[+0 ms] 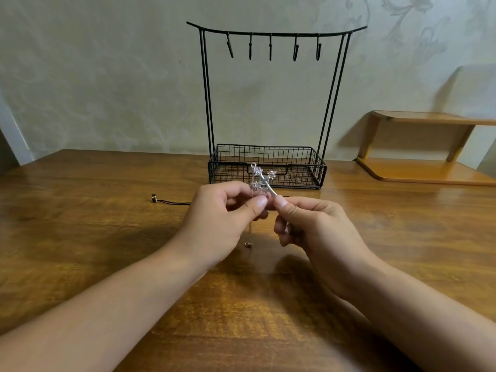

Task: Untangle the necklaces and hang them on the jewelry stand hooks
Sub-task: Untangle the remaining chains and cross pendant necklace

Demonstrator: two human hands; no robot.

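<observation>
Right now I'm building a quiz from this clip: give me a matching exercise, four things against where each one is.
Things:
1. silver tangle of necklaces
2. five hooks
3. dark cord with a bead end
4. wire basket

Places:
A. lying on the table, left of the hands
B. at the foot of the jewelry stand
C. hanging bare from the stand's top bar
D. pinched between the left hand and the right hand, above the table

Pairs: 1-D, 2-C, 3-A, 4-B
</observation>
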